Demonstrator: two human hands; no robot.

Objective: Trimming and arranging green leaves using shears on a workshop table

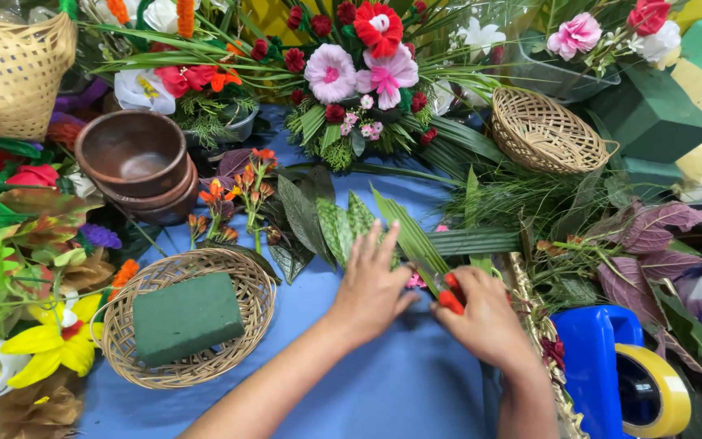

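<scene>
1. Right hand (487, 319): curled tight around red-handled scissors (451, 297), blades hidden at the base of a long green leaf (410, 237).
2. Left hand (370, 284): fingers spread flat, pressing down on the lower end of that leaf, gripping nothing.
3. Long green leaf: narrow, ribbed lengthwise, glossy, lying on the blue bench (400, 382) and slanting up-left from between both hands, its tip toward the flower arrangement (359, 77).
4. Just beside it, left: broader patterned leaves (343, 228) fanned out, darker ones past them, orange-tipped stems (237, 195) further on.
5. Lower left: shallow wicker basket (241, 280) holding a dark green foam block (187, 317).
6. Above that: stacked brown bowls (136, 158).
7. Upper right: small empty wicker basket (542, 130), loose greenery and purple leaves (652, 236) crowding the bench below it.
8. Lower right, near the right wrist: blue container (591, 366) with a yellow tape roll (664, 390) against it.
</scene>
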